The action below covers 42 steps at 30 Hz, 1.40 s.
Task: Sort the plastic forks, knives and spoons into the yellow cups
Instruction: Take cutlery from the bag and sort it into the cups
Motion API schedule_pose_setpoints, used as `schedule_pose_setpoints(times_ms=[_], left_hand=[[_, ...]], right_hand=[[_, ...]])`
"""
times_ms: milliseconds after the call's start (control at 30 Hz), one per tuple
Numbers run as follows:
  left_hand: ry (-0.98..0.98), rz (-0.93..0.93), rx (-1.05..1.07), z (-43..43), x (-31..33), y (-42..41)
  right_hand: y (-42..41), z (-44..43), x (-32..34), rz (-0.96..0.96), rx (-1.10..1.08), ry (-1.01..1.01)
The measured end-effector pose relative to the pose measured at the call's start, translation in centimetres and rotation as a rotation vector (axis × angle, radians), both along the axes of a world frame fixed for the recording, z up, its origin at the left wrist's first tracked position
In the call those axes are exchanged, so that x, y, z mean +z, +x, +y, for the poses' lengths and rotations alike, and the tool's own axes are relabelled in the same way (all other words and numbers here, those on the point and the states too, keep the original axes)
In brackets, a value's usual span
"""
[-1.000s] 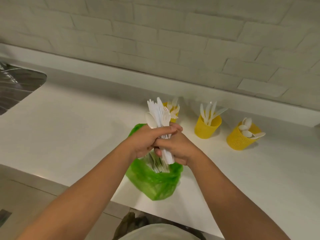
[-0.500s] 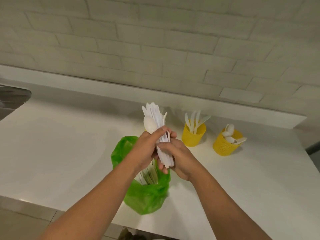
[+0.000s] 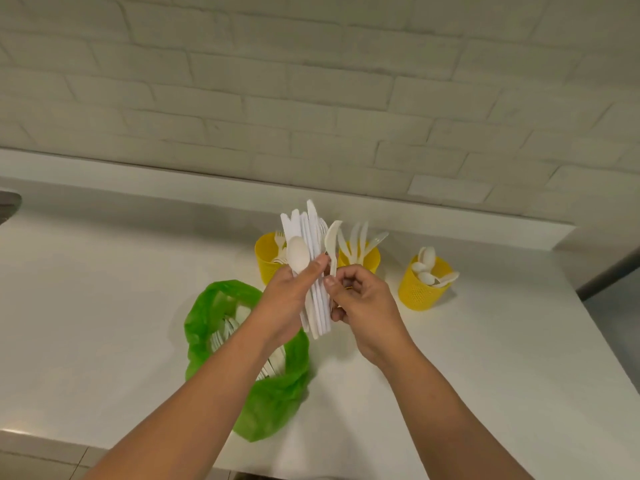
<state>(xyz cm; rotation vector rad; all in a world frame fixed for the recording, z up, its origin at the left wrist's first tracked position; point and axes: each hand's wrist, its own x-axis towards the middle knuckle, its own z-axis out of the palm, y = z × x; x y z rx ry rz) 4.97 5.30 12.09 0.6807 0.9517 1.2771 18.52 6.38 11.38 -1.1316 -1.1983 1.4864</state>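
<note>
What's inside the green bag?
White plastic cutlery pieces stand in the green bag, showing at its open mouth. The person's left forearm crosses over the bag and covers much of the inside, so which kinds they are cannot be told.

No legible text, label, brand or number was found on the yellow cups (image 3: 420,292), cutlery (image 3: 313,237), green bag (image 3: 273,403), desk (image 3: 104,289) or brick wall (image 3: 311,81).

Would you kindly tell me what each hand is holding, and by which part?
Left hand grips a bundle of cutlery around its middle; right hand pinches one piece, seemingly a spoon, by its handle's lower end.
</note>
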Motion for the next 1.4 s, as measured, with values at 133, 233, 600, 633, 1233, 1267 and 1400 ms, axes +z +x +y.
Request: schedule_pose_setpoints(times_ms=[133, 233, 600, 633, 1233, 1267, 1400], left_hand=[[-0.034, 0.046, 0.058, 0.5, -0.8, 0.2], [-0.045, 0.067, 0.071, 0.7, -1.3, 0.5], [-0.07, 0.036, 0.025, 2.7, -2.1, 0.9], [-0.07, 0.031, 0.024, 2.9, -2.1, 1.0], [-0.105, 0.197, 0.104, 4.7, -4.4, 1.8], [-0.108, 0.2, 0.126, 4.6, -4.4, 1.4], [-0.105, 0.198, 0.252, 4.3, -3.7, -1.7]], right_hand=[[0.9, 0.7, -0.1, 0.052, 0.015, -0.06], [1.6, 1.4, -0.4, -0.073, 0.016, 0.005], [3.6, 3.6, -0.5, -0.148, -0.046, 0.073], [3.5, 3.7, -0.5, -0.172, -0.04, 0.081], [2.6, 6.5, -1.4, -0.208, -0.106, 0.068], [2.4, 6.9, -1.3, -0.247, -0.079, 0.09], [0.0, 10.1, -1.0, -0.374, 0.008, 0.173]])
